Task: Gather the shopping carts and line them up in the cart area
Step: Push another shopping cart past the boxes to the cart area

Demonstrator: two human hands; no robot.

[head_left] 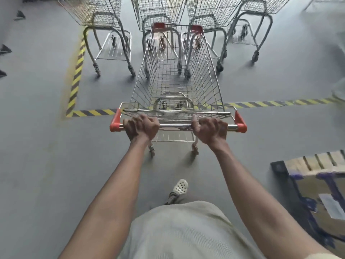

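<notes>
Both hands, left hand (141, 127) and right hand (211, 129), wrap the chrome handlebar (175, 125) of the silver wire shopping cart (177, 85), which judging by its heading needs steering straight into the parked wire carts (158, 14) beyond the yellow-black floor tape (76, 71).

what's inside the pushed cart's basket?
Nothing: the basket is bare wire, with floor and yellow-black tape showing through. Its near end, under the folded flap, is partly covered.
</notes>
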